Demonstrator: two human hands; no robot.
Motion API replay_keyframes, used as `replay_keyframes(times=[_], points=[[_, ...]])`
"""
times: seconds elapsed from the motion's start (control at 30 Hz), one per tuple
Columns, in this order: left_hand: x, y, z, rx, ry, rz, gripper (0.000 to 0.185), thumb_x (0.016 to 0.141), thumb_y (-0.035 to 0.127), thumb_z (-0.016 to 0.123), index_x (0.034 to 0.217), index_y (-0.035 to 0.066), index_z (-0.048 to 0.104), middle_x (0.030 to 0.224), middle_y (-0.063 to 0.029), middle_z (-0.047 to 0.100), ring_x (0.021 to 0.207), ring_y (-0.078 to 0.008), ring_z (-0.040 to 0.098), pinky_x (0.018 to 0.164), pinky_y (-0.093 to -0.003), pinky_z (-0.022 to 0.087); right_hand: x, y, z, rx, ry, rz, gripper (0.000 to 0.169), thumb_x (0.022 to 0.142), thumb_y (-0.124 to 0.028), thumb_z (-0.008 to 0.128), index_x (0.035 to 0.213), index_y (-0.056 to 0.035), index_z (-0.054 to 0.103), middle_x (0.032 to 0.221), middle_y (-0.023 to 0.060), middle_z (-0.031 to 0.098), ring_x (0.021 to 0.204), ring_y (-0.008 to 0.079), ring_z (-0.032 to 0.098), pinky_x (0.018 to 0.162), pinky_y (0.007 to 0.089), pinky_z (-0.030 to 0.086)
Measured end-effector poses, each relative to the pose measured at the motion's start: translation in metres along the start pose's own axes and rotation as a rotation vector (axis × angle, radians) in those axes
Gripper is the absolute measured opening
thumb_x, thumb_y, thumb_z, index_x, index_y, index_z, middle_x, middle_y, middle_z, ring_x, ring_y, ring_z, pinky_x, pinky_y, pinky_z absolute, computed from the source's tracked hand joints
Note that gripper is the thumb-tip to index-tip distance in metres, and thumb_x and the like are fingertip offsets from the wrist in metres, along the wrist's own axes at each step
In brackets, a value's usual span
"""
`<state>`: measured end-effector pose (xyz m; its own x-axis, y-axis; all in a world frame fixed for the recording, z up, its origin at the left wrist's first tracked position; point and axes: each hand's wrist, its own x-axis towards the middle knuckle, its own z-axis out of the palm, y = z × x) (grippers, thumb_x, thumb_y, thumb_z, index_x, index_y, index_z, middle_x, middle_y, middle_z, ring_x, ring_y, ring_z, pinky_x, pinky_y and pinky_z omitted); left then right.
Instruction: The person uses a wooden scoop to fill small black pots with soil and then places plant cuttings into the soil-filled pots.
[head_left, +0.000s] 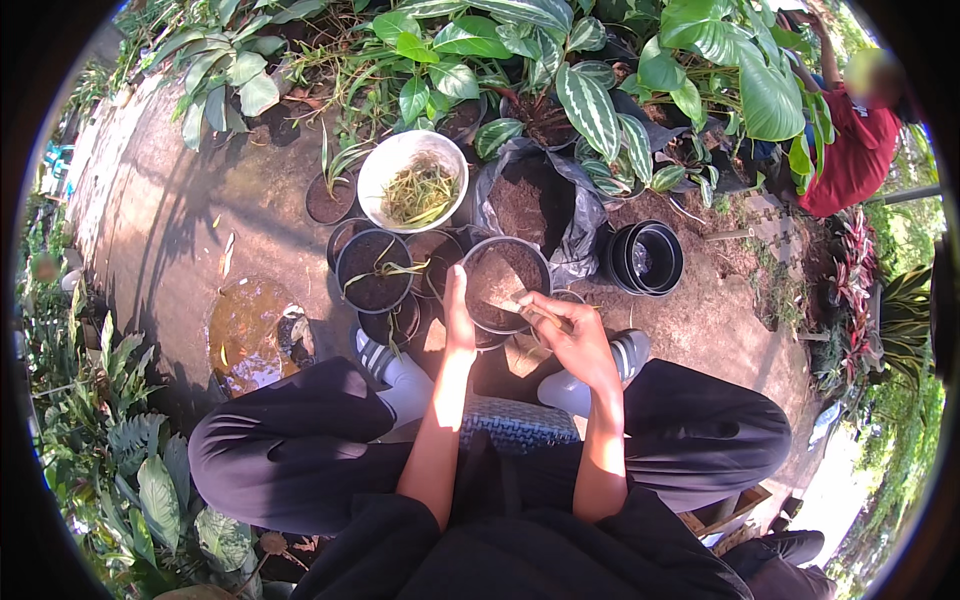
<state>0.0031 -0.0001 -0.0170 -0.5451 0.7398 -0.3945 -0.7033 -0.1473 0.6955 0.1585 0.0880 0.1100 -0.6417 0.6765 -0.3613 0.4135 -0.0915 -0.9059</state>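
Observation:
A round plastic pot (505, 240) of brown soil stands before me between my feet. My left hand (459, 315) lies flat along its left side, fingers straight and apart from any tool. In my right hand (577, 337) is a small tool with a wooden handle (551, 318), gripped over the pot's near right rim. Its far end points at the soil, and I cannot tell its exact shape. Just left of this pot, a black pot (339, 279) holds soil and a thin, drooping long-leaved plant (391, 268).
Behind the pots stand a white bucket (369, 176) with plant clippings and a grey-black plastic bag (589, 221) of soil. Nested black pots (616, 259) are at right. A puddle (244, 330) lies left. Leafy plants (592, 105) line the back. A person in red (855, 150) is far right.

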Motion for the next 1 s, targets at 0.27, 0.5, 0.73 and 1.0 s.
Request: replay_keyframes(times=[0.27,0.5,0.73,1.0], points=[[0.01,-0.013,-0.019,-0.05,0.155,0.072,0.078,0.103,0.064,0.032,0.15,0.003,0.038,0.151,-0.0156,0.045,0.139,-0.0278,0.044,0.117,-0.0441,0.033,-0.018,-0.013,-0.013,-0.009,0.06,0.174,0.029,0.093,-0.013,0.062,0.119,-0.0055,0.073,0.069,-0.001,0.062,0.061,0.0049,0.054,0.058,0.025,0.045],[0.009,-0.008,-0.014,-0.131,0.176,0.128,0.076,0.103,0.063,0.036,0.15,0.003,0.038,0.15,-0.0136,0.047,0.138,-0.0273,0.046,0.117,-0.0439,0.033,-0.019,-0.032,-0.029,0.295,0.045,0.169,0.03,0.097,-0.012,0.057,0.124,-0.0079,0.07,0.065,-0.003,0.057,0.054,0.001,0.046,0.046,0.0192,0.032],[0.003,-0.001,-0.013,-0.053,0.279,0.121,0.074,0.102,0.061,0.041,0.15,0.005,0.038,0.151,-0.0124,0.046,0.139,-0.0259,0.043,0.118,-0.0425,0.03,0.082,0.04,-0.037,0.457,0.279,0.172,0.031,0.097,-0.012,0.052,0.123,-0.0058,0.067,0.066,0.0024,0.058,0.042,0.0052,0.04,0.038,0.0207,0.029],[0.005,0.001,-0.009,-0.049,0.237,0.13,0.076,0.103,0.06,0.041,0.153,0.004,0.032,0.154,-0.0132,0.042,0.141,-0.0255,0.042,0.119,-0.042,0.028,0.162,0.152,0.009,0.5,0.316,0.357,0.021,0.096,-0.015,0.057,0.115,-0.0123,0.065,0.065,0.0013,0.053,0.04,0.0083,0.04,0.035,0.0242,0.029]])
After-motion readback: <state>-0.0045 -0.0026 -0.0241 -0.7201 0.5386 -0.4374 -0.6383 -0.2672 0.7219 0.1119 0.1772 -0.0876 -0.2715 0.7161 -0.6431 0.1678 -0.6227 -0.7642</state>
